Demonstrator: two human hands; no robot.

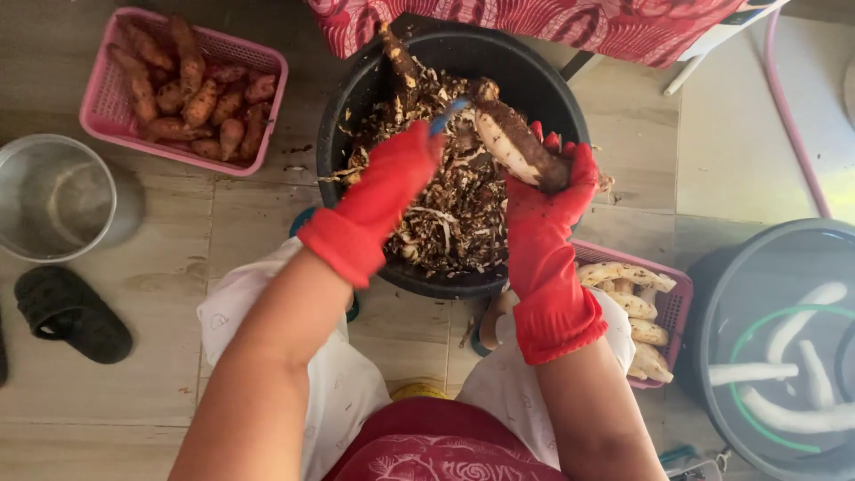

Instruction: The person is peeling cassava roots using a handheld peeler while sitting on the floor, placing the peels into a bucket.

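Right hand (pixel 554 183) fingers grip half-peeled tuber (pixel 515 142); left hand (pixel 398 174) fist clutches blue peeler (pixel 447 113) over black basin (pixel 356 89).

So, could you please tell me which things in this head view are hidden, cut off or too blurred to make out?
- Peeler blade: the left hand is motion-blurred; only a blue tip shows.
- Black tub bottom: buried under peelings.
- Sweet potato lower end: wrapped by the right hand.
- Grey basin: cut off by the right edge.
- Basket of peeled roots: partly behind the right forearm.
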